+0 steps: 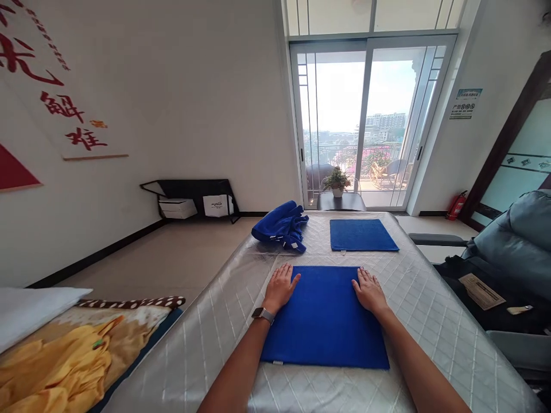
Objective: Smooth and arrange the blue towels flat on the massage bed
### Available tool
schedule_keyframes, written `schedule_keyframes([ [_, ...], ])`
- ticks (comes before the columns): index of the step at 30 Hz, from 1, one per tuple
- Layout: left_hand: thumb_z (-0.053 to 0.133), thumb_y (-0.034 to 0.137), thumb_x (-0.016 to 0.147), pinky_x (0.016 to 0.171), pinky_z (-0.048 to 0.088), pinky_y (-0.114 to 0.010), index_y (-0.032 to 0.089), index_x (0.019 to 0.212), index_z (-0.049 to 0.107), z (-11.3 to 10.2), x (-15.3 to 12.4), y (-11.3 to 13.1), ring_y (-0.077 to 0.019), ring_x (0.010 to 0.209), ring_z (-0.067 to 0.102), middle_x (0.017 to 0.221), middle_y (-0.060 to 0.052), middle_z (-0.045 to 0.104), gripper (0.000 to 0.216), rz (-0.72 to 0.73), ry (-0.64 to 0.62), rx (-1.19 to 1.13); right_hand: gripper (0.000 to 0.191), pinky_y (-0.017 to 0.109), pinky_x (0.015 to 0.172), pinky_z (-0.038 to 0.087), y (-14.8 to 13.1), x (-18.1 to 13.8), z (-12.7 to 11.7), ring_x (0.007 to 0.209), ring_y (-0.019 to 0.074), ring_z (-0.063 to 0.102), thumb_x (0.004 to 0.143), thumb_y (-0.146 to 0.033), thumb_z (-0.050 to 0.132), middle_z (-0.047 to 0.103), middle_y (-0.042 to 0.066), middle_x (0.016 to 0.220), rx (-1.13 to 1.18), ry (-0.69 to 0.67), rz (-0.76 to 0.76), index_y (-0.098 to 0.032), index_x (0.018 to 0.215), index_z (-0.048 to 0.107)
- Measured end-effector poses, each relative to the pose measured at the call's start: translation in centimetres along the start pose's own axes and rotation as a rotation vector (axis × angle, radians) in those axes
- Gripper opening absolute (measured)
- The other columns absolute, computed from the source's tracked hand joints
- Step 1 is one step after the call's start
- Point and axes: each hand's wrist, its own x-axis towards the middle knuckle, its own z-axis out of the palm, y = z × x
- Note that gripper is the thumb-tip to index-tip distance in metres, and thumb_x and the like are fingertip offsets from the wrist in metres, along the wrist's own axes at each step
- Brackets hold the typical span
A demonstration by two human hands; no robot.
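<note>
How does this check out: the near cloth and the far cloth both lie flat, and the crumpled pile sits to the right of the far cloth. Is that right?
Not quite: the crumpled pile sits to the left of the far cloth, as the head view shows. The near cloth and the far cloth do both lie flat.

Our single head-worn view
We look forward and down, over the near silver quilted counter [437, 310] toward a distant grey-framed sliding glass door [364, 117].
</note>
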Motion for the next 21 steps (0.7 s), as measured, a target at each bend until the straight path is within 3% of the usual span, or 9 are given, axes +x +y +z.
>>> schedule_keyframes([
  [3,0.025,0.053,0.104,0.117,0.034,-0.040,0.019,0.139,0.055,-1.4,-0.6,3.9,-0.0247,0.137,0.048,0.144,-0.009,0.058,0.058,0.071,0.055,-0.085,0.068,0.040,0.123,0.007,0.0,0.0,0.1,0.153,0.0196,0.012,0.102,-0.047,0.019,0.018,0.007,0.166,0.004,0.013,0.003,-0.011,0.159,0.019],
  [6,0.030,0.049,0.104,0.107,0.045,-0.035,0.022,0.133,0.060,-1.7,-1.4,8.9,-0.0219,0.124,0.059,0.133,-0.007,0.066,0.050,0.226,-0.056,-0.195,0.067,0.040,0.123,0.008,0.1,0.1,0.2,0.152,0.0200,0.014,0.102,-0.046,0.019,0.020,0.008,0.165,0.016,0.026,-0.005,-0.011,0.159,0.020],
  [10,0.032,0.053,0.103,0.111,0.041,-0.037,0.022,0.136,0.057,0.2,-1.5,15.2,-0.0233,0.130,0.054,0.139,-0.009,0.061,0.052,0.445,-0.106,-0.234,0.066,0.042,0.123,0.010,0.3,0.0,0.5,0.153,0.0209,0.014,0.101,-0.042,0.021,0.021,0.010,0.165,0.009,0.036,-0.024,-0.009,0.158,0.021],
  [13,0.026,0.055,0.104,0.117,0.035,-0.042,0.018,0.145,0.048,2.5,-0.1,18.6,-0.0245,0.140,0.045,0.147,-0.013,0.053,0.060,0.461,-0.088,-0.219,0.063,0.042,0.123,0.011,0.6,-0.1,0.6,0.153,0.0206,0.013,0.101,-0.035,0.023,0.019,0.009,0.165,-0.019,0.032,-0.045,-0.010,0.158,0.022],
  [17,0.017,0.055,0.104,0.119,0.030,-0.049,0.014,0.149,0.042,5.2,2.2,20.6,-0.0261,0.145,0.038,0.152,-0.016,0.048,0.066,0.372,-0.122,-0.212,0.062,0.041,0.123,0.012,0.8,-0.2,0.6,0.153,0.0203,0.013,0.097,-0.024,0.027,0.017,0.007,0.166,-0.048,0.027,-0.055,-0.014,0.158,0.024],
  [21,0.012,0.054,0.104,0.120,0.028,-0.047,0.016,0.150,0.041,6.6,2.9,19.7,-0.0237,0.145,0.037,0.153,-0.014,0.047,0.066,0.347,-0.139,-0.220,0.062,0.041,0.122,0.013,0.6,-0.2,0.4,0.152,0.0210,0.014,0.097,-0.024,0.025,0.019,0.008,0.166,-0.043,0.027,-0.055,-0.012,0.158,0.024],
])
